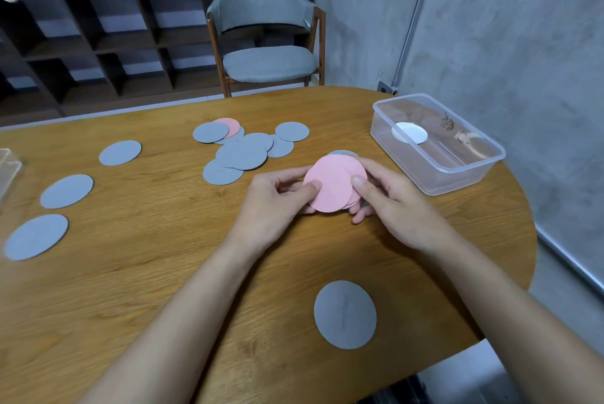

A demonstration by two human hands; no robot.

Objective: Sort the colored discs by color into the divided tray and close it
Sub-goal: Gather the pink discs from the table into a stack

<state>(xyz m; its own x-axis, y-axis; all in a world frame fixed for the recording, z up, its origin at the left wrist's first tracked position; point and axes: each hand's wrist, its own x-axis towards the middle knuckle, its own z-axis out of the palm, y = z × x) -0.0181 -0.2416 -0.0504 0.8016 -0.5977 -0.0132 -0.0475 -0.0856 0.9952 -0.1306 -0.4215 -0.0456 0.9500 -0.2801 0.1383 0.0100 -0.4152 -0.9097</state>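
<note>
We hold a small stack of pink discs [333,183] between both hands — our left hand [277,204] and right hand [389,201] each closed on it, thumbs pressed on top. It sits just left of the clear tray [457,175], which holds one white disc [410,132]. A pile of grey discs [242,152] lies farther left of the tray, one pink disc [230,126] among them.

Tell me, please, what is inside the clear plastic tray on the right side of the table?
The clear plastic tray holds a small stack of white discs. Brownish shapes show on its far side, too unclear to identify. No pink or grey discs are visible inside.
</note>
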